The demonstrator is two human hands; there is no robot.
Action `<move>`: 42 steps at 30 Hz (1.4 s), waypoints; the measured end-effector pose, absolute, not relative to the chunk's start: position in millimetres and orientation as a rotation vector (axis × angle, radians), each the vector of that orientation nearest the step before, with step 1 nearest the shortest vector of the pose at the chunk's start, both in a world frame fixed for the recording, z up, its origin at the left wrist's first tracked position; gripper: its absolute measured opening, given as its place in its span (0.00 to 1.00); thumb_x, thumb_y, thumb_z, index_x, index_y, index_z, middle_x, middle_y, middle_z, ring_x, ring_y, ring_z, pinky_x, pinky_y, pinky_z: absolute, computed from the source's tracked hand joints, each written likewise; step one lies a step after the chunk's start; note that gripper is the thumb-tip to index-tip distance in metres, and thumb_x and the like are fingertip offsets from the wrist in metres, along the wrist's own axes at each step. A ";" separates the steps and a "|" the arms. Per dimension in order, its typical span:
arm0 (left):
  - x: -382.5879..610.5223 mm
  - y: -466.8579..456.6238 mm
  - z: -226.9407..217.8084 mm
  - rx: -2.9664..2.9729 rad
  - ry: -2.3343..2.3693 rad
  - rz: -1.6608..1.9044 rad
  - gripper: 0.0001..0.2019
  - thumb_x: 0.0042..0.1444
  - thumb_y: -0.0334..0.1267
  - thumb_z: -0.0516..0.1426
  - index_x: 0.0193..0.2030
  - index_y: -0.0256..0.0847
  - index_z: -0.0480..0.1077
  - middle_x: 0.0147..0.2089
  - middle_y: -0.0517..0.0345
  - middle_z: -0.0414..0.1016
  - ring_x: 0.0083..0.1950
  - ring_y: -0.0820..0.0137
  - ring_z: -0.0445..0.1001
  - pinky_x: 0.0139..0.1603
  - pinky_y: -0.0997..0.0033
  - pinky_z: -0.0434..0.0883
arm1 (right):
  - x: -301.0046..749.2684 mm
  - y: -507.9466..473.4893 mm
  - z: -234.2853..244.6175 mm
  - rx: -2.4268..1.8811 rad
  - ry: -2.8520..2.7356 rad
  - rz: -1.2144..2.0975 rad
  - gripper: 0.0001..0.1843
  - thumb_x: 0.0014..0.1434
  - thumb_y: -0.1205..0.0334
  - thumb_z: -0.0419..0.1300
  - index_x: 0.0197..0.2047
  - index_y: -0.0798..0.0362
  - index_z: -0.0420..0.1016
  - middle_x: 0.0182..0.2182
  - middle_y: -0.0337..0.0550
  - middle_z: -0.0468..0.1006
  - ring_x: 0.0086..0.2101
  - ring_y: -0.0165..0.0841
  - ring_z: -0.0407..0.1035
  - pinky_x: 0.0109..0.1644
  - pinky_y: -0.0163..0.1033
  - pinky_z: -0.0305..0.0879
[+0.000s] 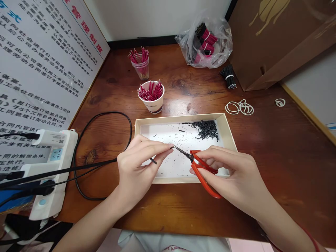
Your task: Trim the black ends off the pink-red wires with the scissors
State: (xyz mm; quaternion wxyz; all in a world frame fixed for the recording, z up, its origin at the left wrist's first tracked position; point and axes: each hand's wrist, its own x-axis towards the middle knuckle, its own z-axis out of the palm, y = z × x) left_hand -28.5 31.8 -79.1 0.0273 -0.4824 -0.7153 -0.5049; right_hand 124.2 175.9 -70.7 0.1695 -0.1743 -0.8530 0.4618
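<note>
- Brown wooden tabletop [283,157] fills most of the view, with a pale wall [162,17] behind it.
- At the centre, in front of you, a short black strip [153,161] is in your left hand [139,159], over a shallow box. Your thumb and index fingertip are pinched together on a dark end; another end shows below your palm, and whether both are one piece you cannot tell.
- Your right hand [225,168] is curled around red-handled scissors [192,158], fingers partly closed on the grips. The narrow blades point left, their tips just beside your left fingertips.
- Beneath both hands lies the cream-rimmed box [181,118], white inside, with tiny dark specks scattered across it and a pile of black strips [206,129] in its far right corner.
- Beyond the box, a paper cup [154,106] and, behind it, a clear plastic cup [143,72] hold upright crimson wires.
- Farther right are a clear bag [222,38] of banded crimson-and-black bundles, a banded black bundle [229,77], loose white rubber bands [240,107] and a large brown bag [275,45].
- To your left, a looped black cable [131,127], a white power strip [68,147] with plugs, and a board [52,66] printed with Chinese text.
</note>
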 end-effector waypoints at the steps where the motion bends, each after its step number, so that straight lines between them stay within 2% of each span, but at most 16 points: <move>1: -28.6 31.9 -79.0 -1.488 -2.206 -1.559 0.11 0.53 0.22 0.66 0.38 0.44 0.81 0.33 0.60 0.85 0.32 0.72 0.76 0.33 0.69 0.71 | 124.2 175.9 -70.5 -0.497 -2.425 1.304 0.05 0.57 0.70 0.63 0.31 0.51 0.74 0.23 0.37 0.72 0.23 0.26 0.61 0.24 0.33 0.61; 14: -28.4 31.1 -78.7 -1.500 -2.226 -1.557 0.10 0.54 0.23 0.66 0.38 0.43 0.80 0.34 0.61 0.85 0.32 0.72 0.76 0.35 0.69 0.72 | 126.1 174.8 -70.5 -0.486 -2.415 1.257 0.06 0.60 0.68 0.61 0.31 0.51 0.74 0.21 0.37 0.72 0.22 0.27 0.61 0.23 0.33 0.61; 24: -28.4 32.3 -78.6 -1.495 -2.228 -1.571 0.09 0.54 0.24 0.66 0.37 0.43 0.80 0.34 0.62 0.85 0.32 0.72 0.76 0.36 0.68 0.73 | 121.7 171.6 -68.4 -0.532 -2.413 1.236 0.06 0.56 0.70 0.63 0.30 0.50 0.71 0.21 0.33 0.70 0.21 0.25 0.61 0.23 0.33 0.62; 42: -27.7 31.9 -77.8 -1.509 -2.219 -1.561 0.10 0.55 0.24 0.66 0.38 0.45 0.81 0.34 0.61 0.85 0.32 0.71 0.77 0.34 0.67 0.73 | 119.7 169.6 -68.4 -0.537 -2.413 1.256 0.07 0.56 0.70 0.63 0.30 0.50 0.71 0.21 0.33 0.70 0.20 0.25 0.59 0.23 0.33 0.61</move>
